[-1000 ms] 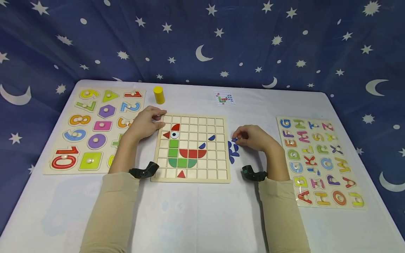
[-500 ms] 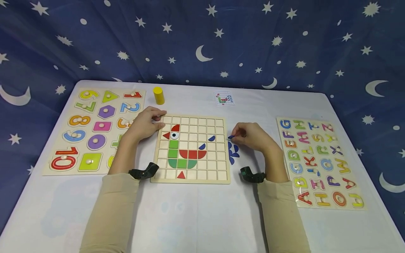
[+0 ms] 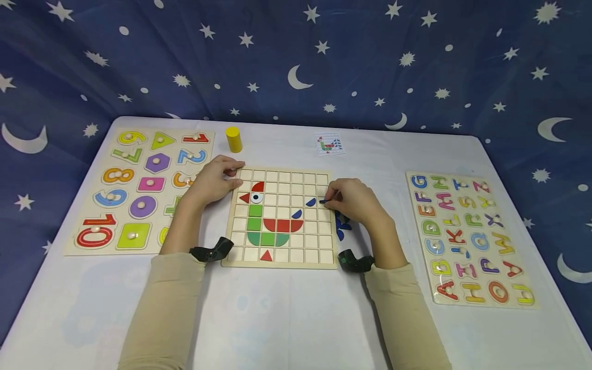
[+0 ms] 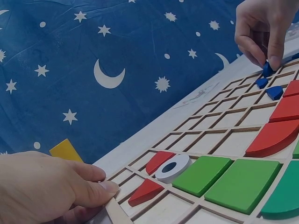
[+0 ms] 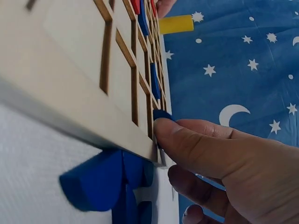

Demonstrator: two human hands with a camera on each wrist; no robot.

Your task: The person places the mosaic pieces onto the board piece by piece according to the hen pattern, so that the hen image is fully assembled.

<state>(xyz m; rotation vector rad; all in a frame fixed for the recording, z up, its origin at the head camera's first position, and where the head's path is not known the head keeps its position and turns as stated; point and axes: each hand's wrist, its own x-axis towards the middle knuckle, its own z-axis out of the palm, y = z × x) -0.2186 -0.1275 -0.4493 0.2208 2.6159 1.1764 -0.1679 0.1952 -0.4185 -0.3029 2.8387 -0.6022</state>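
Note:
A wooden grid board holds red, green and blue pieces and a white eye piece set in its squares. My left hand grips the board's upper left corner, thumb on the frame in the left wrist view. With thumb and fingertips, my right hand pinches a small blue piece over the board's right side. Just left of it, two blue pieces sit in the grid. Several more blue pieces lie on the cloth beside the board's right edge, partly hidden under my right hand in the head view.
A number and shape puzzle lies at the left, a letter puzzle at the right. Behind the board stand a yellow cylinder and a small picture card. A blue star-patterned curtain hangs behind the table.
My right hand has lifted a blue piece from the loose ones and carried it left over the board's right columns. My left hand has stayed at the corner.

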